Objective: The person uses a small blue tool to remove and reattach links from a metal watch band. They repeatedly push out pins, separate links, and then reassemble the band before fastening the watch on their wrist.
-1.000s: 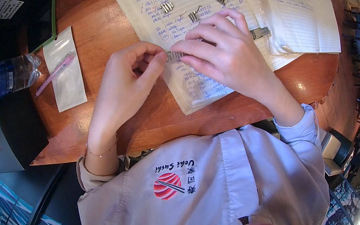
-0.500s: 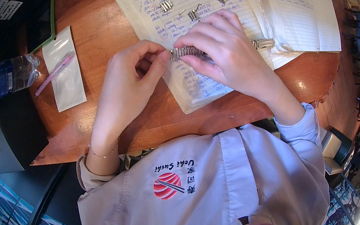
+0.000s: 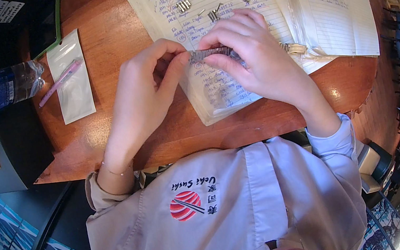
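A bare left hand [image 3: 145,83] and a bare right hand [image 3: 262,60] hold a silver metal linked band [image 3: 197,56] over an open, lined paper notebook [image 3: 221,92].
At far left is a clear plastic bottle with a blue label [image 3: 2,89]; next, a slim pink pen [image 3: 60,83] lies across a flat white pouch [image 3: 78,101] on the brown wooden surface [image 3: 84,152]. The left hand's grip, thumb against forefinger, pinches the band's left end. Three small groups of silver metal links [image 3: 183,6] lie apart on the handwritten page, above the band. The right hand's grip pinches the band between thumb and fingers, covering part of it. Just beyond, a pale metal piece [image 3: 295,48] shows; whether it joins the band is hidden.
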The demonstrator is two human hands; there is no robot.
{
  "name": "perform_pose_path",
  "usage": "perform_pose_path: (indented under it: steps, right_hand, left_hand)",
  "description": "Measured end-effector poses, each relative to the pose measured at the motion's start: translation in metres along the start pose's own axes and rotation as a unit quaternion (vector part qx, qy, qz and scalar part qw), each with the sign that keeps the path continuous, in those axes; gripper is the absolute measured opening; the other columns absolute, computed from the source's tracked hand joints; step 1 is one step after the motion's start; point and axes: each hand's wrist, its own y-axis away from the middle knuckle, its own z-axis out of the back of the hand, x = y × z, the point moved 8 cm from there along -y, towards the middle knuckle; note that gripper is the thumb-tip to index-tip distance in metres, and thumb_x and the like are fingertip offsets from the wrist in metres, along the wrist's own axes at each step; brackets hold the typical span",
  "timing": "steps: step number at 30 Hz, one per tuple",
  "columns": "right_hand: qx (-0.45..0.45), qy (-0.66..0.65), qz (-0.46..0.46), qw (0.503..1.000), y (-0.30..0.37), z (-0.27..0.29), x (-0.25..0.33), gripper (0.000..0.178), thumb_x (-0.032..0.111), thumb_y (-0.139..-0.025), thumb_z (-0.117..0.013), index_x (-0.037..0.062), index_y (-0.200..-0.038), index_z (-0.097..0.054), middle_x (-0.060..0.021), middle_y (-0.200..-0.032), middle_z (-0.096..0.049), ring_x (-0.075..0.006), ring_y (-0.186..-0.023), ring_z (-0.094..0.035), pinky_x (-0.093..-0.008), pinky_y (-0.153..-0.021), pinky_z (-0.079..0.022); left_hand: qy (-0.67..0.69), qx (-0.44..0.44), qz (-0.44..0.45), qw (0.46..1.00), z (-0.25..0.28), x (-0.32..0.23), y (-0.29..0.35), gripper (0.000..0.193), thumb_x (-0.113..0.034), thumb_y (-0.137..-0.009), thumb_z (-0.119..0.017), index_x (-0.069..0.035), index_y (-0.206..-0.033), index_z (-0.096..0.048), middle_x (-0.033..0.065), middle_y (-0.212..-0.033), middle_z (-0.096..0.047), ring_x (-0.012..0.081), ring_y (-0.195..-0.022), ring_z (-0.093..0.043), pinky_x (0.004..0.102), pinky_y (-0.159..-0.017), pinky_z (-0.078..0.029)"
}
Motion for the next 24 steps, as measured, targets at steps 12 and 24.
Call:
perform_pose_path:
  steps: [12,24]
  right_hand:
    - [0.023,-0.088,-0.036,0.995,-0.0003,0.0052,-0.0048,0.016,0.013,-0.076,-0.065,0.01,-0.09,-0.059,-0.007,-0.091,-0.059,-0.0272,-0.091,-0.051,-0.0382,-0.089,-0.033]
    - [-0.005,-0.029,0.013,0.999,0.0013,0.0068,-0.0019,0.018,0.013,-0.071,-0.068,0.0099,-0.088,-0.063,-0.0049,-0.085,-0.059,-0.0248,-0.089,-0.052,-0.0381,-0.088,-0.034]
  left_hand:
    - [0.113,0.041,0.05,0.991,-0.0014,0.0076,0.0013,0.016,-0.011,-0.088,-0.057,0.004,-0.092,-0.06,-0.0024,-0.075,-0.057,0.0012,-0.066,-0.048,0.0173,-0.057,-0.039]
    - [0.138,0.051,0.088,0.985,-0.0045,0.0078,0.0027,0.019,-0.011,-0.087,-0.058,0.006,-0.093,-0.061,-0.0008,-0.075,-0.059,0.0019,-0.065,-0.05,0.0177,-0.056,-0.041]
